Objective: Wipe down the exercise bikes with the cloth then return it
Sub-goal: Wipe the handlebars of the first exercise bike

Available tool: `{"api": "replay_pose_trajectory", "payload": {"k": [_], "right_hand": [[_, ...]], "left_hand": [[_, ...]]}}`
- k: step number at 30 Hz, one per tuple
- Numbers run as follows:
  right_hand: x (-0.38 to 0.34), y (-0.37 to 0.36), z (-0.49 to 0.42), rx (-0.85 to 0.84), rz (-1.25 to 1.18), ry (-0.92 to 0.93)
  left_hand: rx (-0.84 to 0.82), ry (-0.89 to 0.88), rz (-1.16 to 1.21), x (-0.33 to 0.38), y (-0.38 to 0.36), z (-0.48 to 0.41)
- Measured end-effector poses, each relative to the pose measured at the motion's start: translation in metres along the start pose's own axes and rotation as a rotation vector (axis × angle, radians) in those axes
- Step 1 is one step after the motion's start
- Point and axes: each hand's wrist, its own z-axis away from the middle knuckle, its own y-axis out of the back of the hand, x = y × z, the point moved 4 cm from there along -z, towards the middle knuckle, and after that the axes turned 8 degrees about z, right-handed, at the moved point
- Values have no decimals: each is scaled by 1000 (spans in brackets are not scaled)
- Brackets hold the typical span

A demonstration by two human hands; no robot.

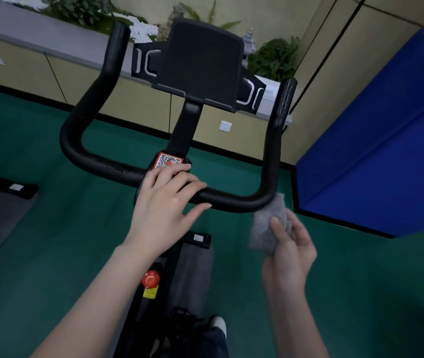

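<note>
Shoe [218, 325] and a dark trouser leg at the bottom edge, beside the bike [138, 319] frame. Red knob [150, 279] on the frame, with a yellow label just under it.

Right hand [289, 254]: fingers grasp the cloth [267, 223], thumb pressed across its front, other fingers behind. Cloth is grey, fuzzy, folded or bunched into a small pad, no print visible. It is held up in the air at the right, its top corner at the right bend of the bar [231, 200]. Motion blur there, so it looks to be touching the bar but I can't be sure.

Left hand [164, 205]: lies on the middle of the bar, fingers laid loosely over the top, thumb stretched out along the near side, not clenched, holding nothing.

Bar is black, padded and U-shaped, with both ends turned up and away. Some scuffs on the left stretch. Red-and-white QR sticker [168, 160] on the stem, just past the left fingertips. Above it, a black tablet holder [200, 65] on a neck, with grey-marked side clips.

Green floor [50, 228] under everything. Blue mat [386, 151] leans at the right. Beige cabinets along the far wall, with plants [275, 58] on top.
</note>
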Motion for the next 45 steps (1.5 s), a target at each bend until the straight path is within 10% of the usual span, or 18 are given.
{"api": "replay_pose_trajectory", "payload": {"k": [32, 45], "right_hand": [[-39, -25, -9, -98, 697, 732], [-70, -74, -17, -569, 1357, 1051]], "left_hand": [[54, -19, -15, -4, -5, 3], [58, -18, 6, -1, -2, 3]]}}
